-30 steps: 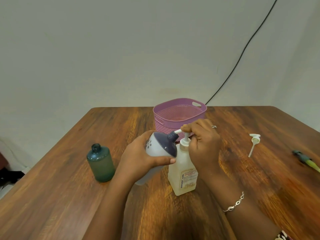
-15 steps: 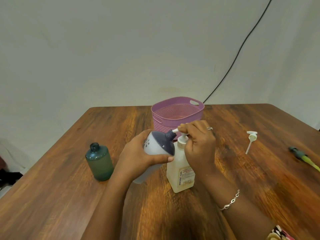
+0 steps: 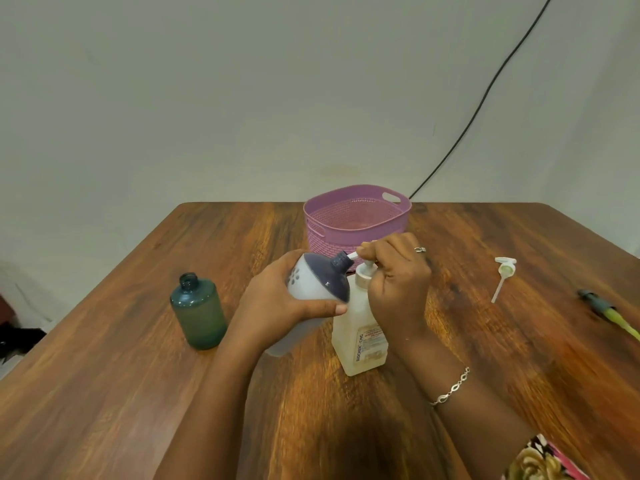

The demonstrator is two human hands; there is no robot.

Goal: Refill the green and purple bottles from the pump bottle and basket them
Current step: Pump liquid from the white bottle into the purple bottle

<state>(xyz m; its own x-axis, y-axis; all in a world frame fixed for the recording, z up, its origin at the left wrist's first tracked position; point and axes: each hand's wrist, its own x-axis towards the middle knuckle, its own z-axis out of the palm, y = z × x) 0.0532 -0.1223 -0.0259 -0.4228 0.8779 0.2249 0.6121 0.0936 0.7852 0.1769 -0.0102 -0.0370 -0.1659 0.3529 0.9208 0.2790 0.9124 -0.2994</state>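
My left hand [image 3: 277, 303] grips the purple-topped white bottle [image 3: 320, 280], tilted so its open neck meets the nozzle of the pump bottle [image 3: 362, 332]. The pump bottle stands on the table, pale with a label. My right hand [image 3: 398, 275] is curled over its pump head, hiding most of it. The green bottle [image 3: 199, 311] stands uncapped on the table to the left, apart from both hands. The purple basket [image 3: 356, 220] sits behind the hands with nothing visible inside it.
A white pump cap with its tube [image 3: 504, 275] lies on the wooden table [image 3: 346, 427] to the right. A dark and green pump part [image 3: 606, 311] lies near the right edge. A black cable [image 3: 485, 91] runs down the wall behind the basket.
The view has shifted slightly. My right hand has pushed down on the pump head, and the purple-topped bottle stays at the nozzle.
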